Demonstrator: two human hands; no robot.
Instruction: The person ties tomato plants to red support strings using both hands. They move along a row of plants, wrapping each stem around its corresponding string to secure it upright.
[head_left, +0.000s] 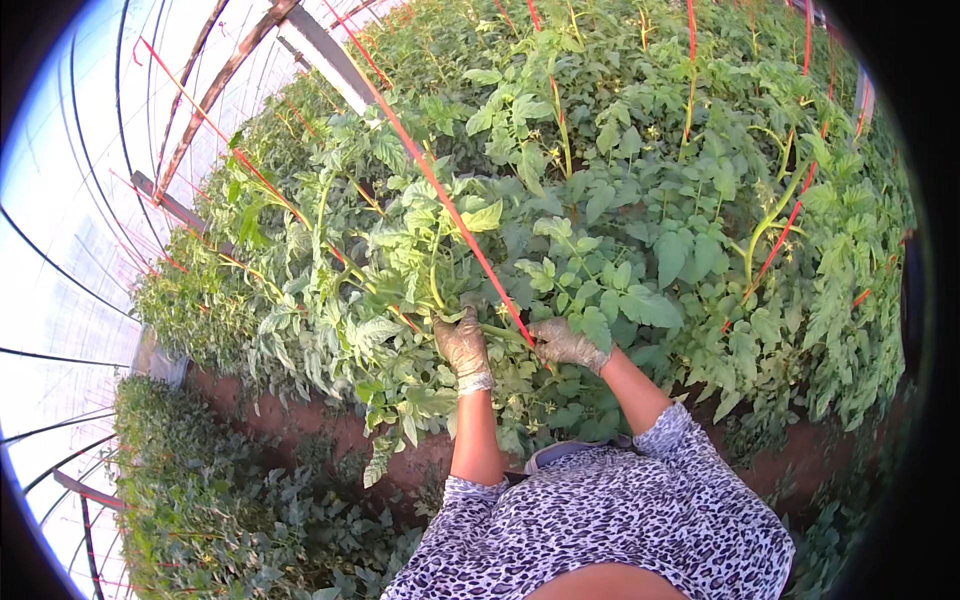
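My left hand (463, 346), in a thin soiled glove, is closed around the green stem of a tomato plant (435, 270), whose leafy top leans up and to the left. To its right, my right hand (566, 345), gloved alike, has its fingers together at the same stem, where a red twine (469, 236) comes down taut from above. A short end of twine shows just under the right fingers. Leaves cover part of the right hand, and what its fingertips pinch is partly hidden.
Tomato plants on red twines (780, 244) stand in dense rows ahead and to the right. A post (326, 56) rises behind them. Bare soil (300, 420) runs between this row and another row (217, 495) at the lower left. Plastic sheeting (67, 277) on hoops closes the left side.
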